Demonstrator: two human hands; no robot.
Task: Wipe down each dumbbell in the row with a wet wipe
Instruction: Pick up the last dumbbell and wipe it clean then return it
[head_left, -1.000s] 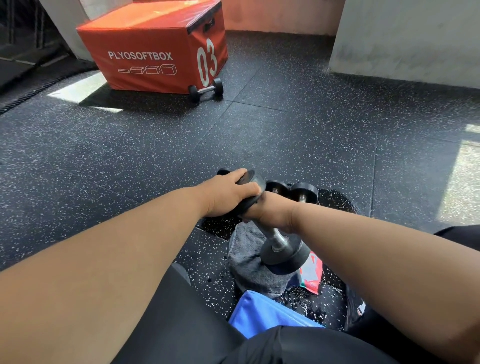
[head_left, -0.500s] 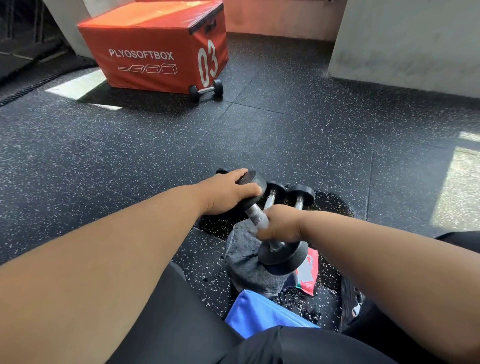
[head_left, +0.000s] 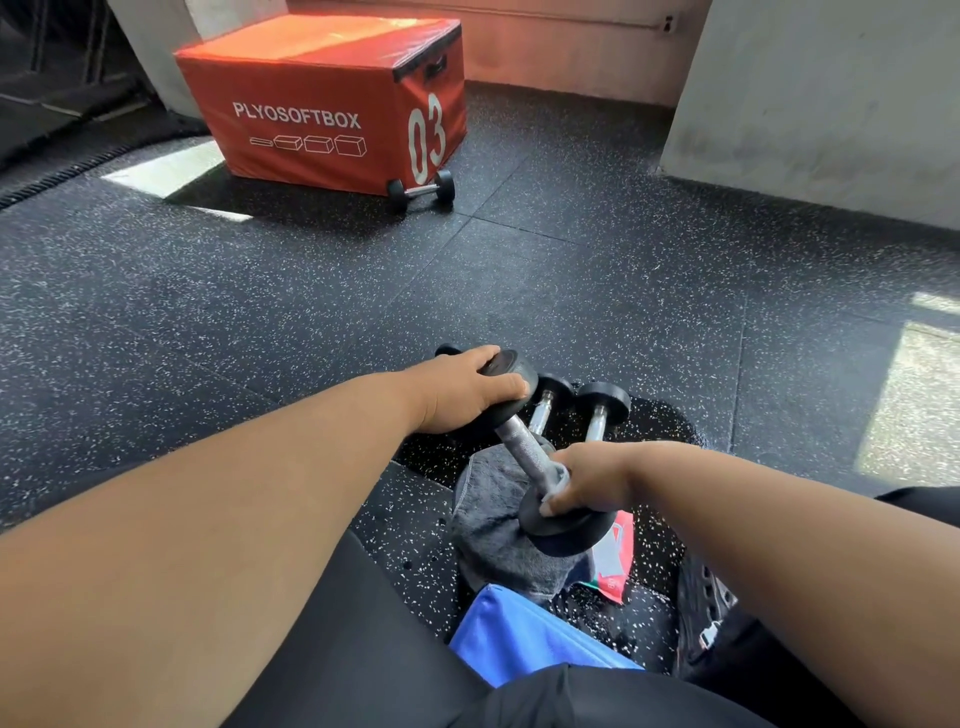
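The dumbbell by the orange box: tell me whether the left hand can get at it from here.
Probably not. The left hand grips the top head of the tilted dumbbell close to the body, while the dumbbell by the orange box lies far across open floor. Nothing blocks the way; it just looks beyond arm's reach.

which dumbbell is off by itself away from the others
The dumbbell by the red box. It lies alone on the floor against the box's corner, far from the hands; the others sit together close to the person.
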